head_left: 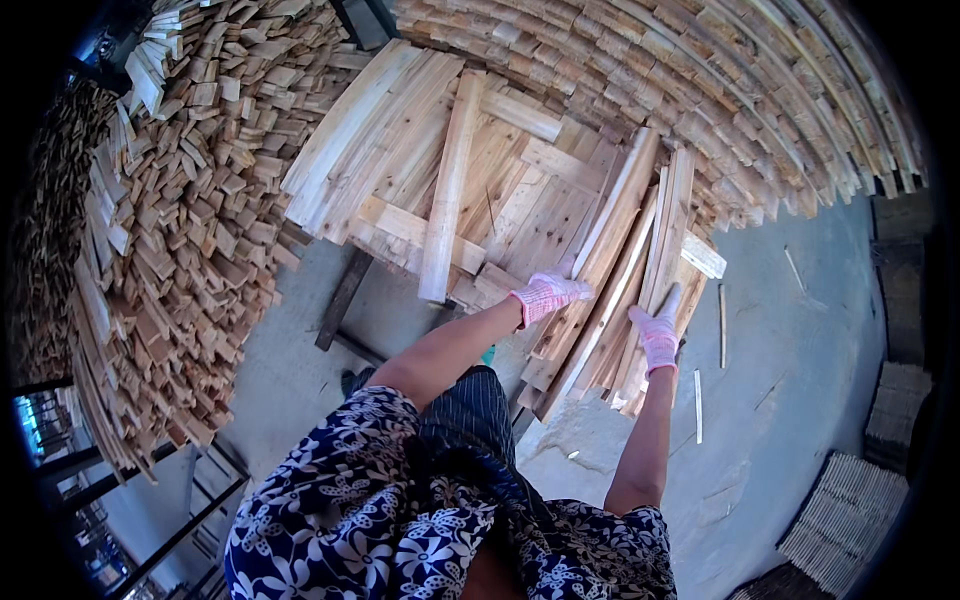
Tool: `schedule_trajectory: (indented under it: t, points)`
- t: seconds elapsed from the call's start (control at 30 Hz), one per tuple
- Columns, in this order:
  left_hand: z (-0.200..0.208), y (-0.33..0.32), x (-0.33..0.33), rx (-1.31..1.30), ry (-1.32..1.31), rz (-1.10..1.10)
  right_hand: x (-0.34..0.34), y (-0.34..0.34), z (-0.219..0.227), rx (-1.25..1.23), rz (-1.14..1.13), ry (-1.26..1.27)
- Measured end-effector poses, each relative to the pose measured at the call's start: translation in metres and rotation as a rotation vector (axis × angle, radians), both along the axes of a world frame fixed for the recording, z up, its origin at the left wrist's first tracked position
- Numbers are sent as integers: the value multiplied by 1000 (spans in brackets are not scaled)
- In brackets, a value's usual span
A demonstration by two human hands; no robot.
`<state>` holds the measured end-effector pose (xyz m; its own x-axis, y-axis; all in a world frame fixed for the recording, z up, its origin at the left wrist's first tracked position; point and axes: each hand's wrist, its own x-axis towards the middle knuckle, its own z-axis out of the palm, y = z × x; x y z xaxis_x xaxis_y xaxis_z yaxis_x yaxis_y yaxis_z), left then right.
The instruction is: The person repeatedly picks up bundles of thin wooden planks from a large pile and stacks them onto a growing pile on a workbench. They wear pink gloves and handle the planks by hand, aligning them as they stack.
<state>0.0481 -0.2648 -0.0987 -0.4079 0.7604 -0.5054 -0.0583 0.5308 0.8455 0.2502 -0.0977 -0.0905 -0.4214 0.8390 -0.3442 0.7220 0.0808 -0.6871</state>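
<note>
Both my hands wear pale pink-and-white knit gloves and are at a group of long wooden planks (600,255) standing tilted on the right part of a wood-laden bench. My left hand (550,294) grips the left side of this group, its fingertips partly hidden against the wood. On the right side, my right hand (656,332) takes hold of a plank, thumb to the left and fingers along the wood. To the left, a single loose board (452,190) lies lengthwise across other flat boards (385,135).
A big heap of short wood pieces (180,270) rises on the left. Behind the bench, stacked boards (690,80) form a high wall. Thin offcuts (699,405) lie on the grey floor (780,340) at the right. A dark bench leg (343,300) stands near my feet.
</note>
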Motion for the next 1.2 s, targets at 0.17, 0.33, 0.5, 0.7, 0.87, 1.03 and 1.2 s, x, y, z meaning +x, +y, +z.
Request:
schedule_trajectory:
  t: [0.17,0.33,0.5,0.7,0.87,1.03,1.2]
  points:
    - [19,-54,-33,-32,-122,-67,14,6,-6,-78,-26,-22]
    - [35,-118,-89,-155,295,198,24,-17,25,-88,-118,19]
    - [46,-86,-160,-591,719,144,-11,-69,73,-136,-40,112]
    - [0,-83,-190,-577,645,128,-160,-140,84,-339,55,268]
    - [23,-107,-239,-528,795,-42,-289,-163,24,-269,8,109]
    - [3,-150,-267,-328,838,-11,-353,-208,-4,181,157,-324]
    - [38,-225,-334,-224,859,52,-353,-212,-27,222,91,-289]
